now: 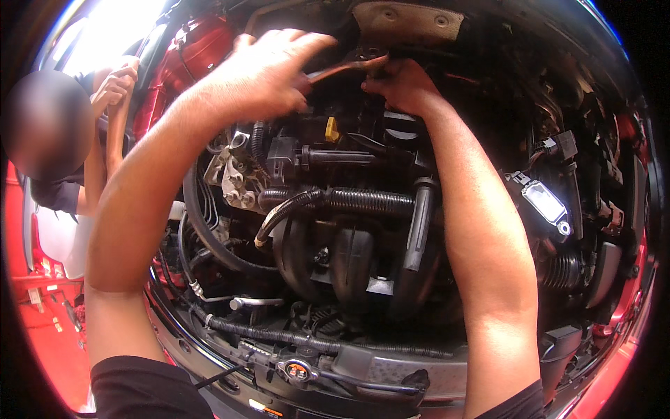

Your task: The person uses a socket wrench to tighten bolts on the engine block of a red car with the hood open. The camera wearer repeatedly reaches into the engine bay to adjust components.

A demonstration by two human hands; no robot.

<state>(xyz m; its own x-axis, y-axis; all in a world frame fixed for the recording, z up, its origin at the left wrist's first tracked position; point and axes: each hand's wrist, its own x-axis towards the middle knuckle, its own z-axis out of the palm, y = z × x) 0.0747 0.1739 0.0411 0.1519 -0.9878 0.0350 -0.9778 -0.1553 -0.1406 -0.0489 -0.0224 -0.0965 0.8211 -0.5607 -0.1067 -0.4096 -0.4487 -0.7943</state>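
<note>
Deep at the back of a car's engine bay, both my arms reach over the engine (349, 202). My left hand (276, 73) is slightly blurred, its fingers stretched out and apart. Its thumb side is by the near end of a slim metal tool that looks like a wrench (340, 71). My right hand (406, 87) has its fingers curled at the tool's other end, close to a fixing below the tan heat shield (408, 22). What the tool sits on is hidden by the fingers and shadow. A yellow dipstick handle (331, 129) stands just below my hands.
Ribbed black hoses (370, 201) cross the engine. The radiator cap (296, 371) is at the front edge. A silver-faced module (546, 202) lies at the right. Beyond the left fender, another person's hands (117, 87) are clasped, beside red bodywork (195, 56).
</note>
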